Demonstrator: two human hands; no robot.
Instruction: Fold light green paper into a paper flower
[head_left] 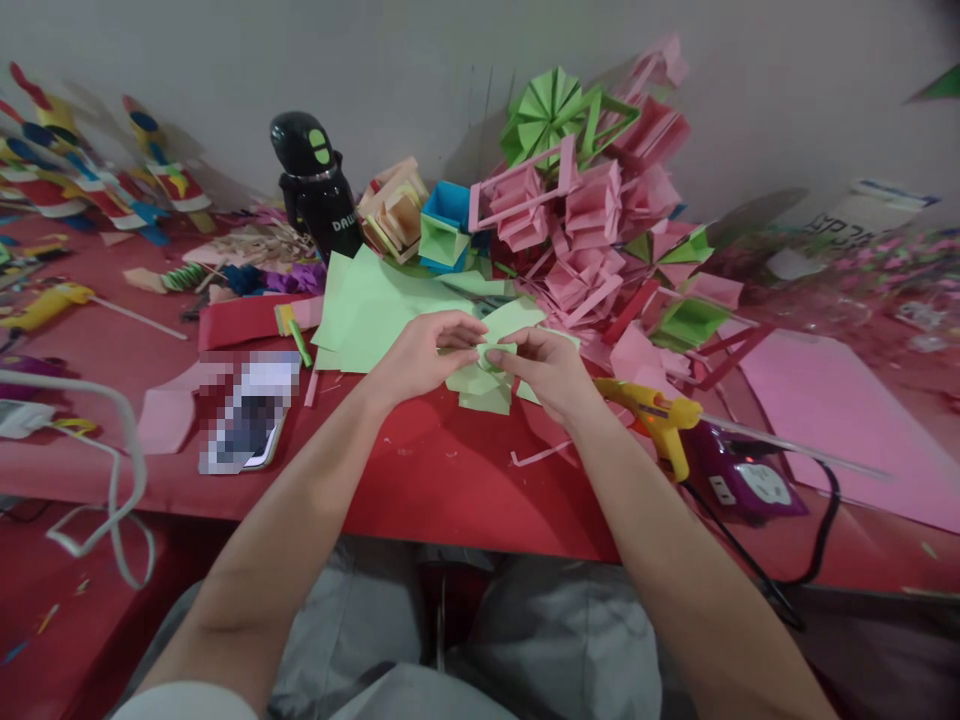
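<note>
Close together over the front of the red table, my left hand (427, 350) and my right hand (551, 372) pinch a small piece of light green paper (489, 358) between thumbs and fingers. Its exact folded shape is partly hidden by the fingertips. Several cut green paper pieces (486, 398) lie right under the hands. Behind my left hand, larger light green sheets (379, 305) are spread flat. A yellow hot glue gun (660, 415) lies by my right forearm, a glue stick poking out of its back end.
Pink folded-paper shapes (592, 205) and a green paper fan (551, 115) are piled at the back. A black bottle (319, 195) stands left of them. A phone (255, 415) lies at left, a purple power socket (750, 480) and pink sheet (847, 410) at right.
</note>
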